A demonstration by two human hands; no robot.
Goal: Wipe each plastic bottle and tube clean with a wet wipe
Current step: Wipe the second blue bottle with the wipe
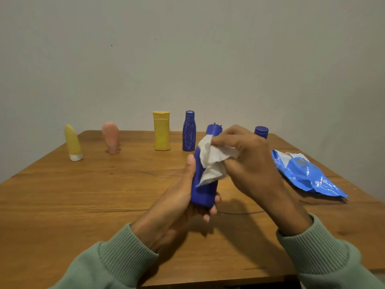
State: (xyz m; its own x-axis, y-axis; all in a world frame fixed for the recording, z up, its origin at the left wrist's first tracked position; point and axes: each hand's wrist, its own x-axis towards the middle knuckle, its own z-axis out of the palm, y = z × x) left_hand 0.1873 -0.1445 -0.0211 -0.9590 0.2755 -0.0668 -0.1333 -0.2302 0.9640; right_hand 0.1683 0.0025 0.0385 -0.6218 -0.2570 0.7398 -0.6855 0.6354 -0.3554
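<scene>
My left hand [183,197] grips the lower body of a blue plastic bottle [205,195], held tilted above the table. My right hand [248,157] pinches a crumpled white wet wipe [212,161] against the bottle's upper side, just below its cap. Along the back of the table stand a yellow tube [73,142], a pink tube [111,137], a yellow bottle [161,131] and a blue bottle [189,131] with pale scribble marks. Another blue bottle [261,132] shows only its cap behind my right hand.
A blue wet wipe pack [306,174] lies on the right side of the wooden table [83,195], its flap open. A plain wall rises right behind the table. The table's near edge runs under my green sleeves.
</scene>
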